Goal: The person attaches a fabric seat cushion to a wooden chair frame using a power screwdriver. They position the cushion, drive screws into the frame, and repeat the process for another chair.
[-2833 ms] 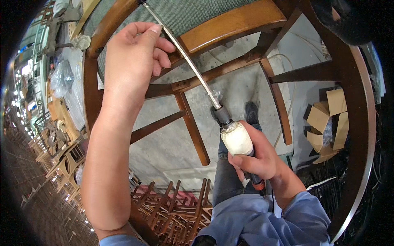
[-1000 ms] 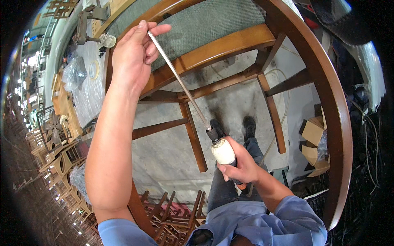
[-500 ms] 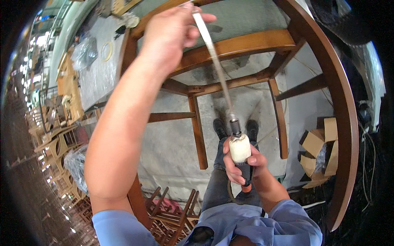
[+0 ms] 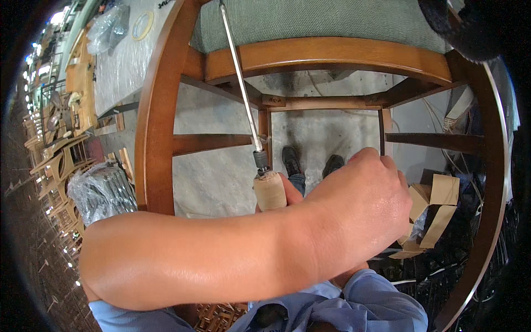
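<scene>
My left forearm reaches across the front of me to the right. My left hand [image 4: 366,200] is curled into a fist, its fingertips and anything in them hidden. Behind that forearm, my right hand [image 4: 291,191] grips a power screwdriver [image 4: 270,191] with a pale wrapped body; only some of its fingers show. A long metal bit [image 4: 239,69] slants up and left from the screwdriver, in front of the chair frame, and its end lies over the seat. The brown wooden chair [image 4: 332,52] has a grey-green fabric seat [image 4: 315,19].
To the left are a plastic-covered surface [image 4: 124,72] with a tape roll [image 4: 142,25], and a plastic-wrapped bundle [image 4: 102,191]. At right, an opened cardboard box [image 4: 442,191] stands on the floor near cables. Wooden chair parts [image 4: 52,166] fill the far left.
My left hand has left the bit's upper end and swung down to the right, closing. The screwdriver has moved left and slightly up in my right hand. The chair appears nearer and lower.
</scene>
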`<state>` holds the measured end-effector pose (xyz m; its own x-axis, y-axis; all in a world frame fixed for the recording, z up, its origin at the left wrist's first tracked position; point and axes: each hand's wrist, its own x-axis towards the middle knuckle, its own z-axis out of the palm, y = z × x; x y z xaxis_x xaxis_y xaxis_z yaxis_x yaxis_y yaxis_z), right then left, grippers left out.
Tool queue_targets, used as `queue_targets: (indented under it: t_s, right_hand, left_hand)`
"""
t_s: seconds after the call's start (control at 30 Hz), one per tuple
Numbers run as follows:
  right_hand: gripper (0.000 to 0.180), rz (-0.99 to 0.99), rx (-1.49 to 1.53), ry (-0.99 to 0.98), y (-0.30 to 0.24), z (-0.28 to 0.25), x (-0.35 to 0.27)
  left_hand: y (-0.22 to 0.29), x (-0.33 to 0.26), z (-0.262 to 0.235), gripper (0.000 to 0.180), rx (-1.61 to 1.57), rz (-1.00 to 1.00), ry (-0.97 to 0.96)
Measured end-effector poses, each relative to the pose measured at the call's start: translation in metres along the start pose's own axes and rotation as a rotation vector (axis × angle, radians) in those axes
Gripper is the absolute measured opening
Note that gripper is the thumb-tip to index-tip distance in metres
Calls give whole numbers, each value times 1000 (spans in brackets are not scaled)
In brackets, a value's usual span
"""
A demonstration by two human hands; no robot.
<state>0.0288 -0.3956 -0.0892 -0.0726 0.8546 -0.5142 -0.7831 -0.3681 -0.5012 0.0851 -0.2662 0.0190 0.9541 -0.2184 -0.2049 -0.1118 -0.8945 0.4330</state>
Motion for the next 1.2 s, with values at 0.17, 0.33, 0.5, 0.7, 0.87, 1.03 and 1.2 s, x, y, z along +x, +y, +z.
queue_targets:
  t_s: [0.17,0.33,0.5,0.7,0.87,1.03,1.2]
  right_hand:
    - [56,8,-68,84,11,20,6]
    - [56,30,-85,121,3,18,16]
    - [56,48,-97,126,2,19,21]
    - [49,56,-81,84,-13,17,28]
    - [41,-33,-187,138,7,10,29]
    - [40,-92,-122,68,9,9,29]
    - [41,-86,-14,64,7,8,34]
  left_hand:
    - [7,-18,-25,21,149,-52,-7]
    - [-1,-16,-35,20,232,-47,-89]
    - [-5,-19,-23,19,68,-56,-9]
    - [4,-13,-29,22,86,-86,-210]
    - [10,-13,-25,24,14,-102,-184]
    - [15,-19,-19,25,18,-88,-122]
    - [12,-16,-18,22,-26,-93,-108]
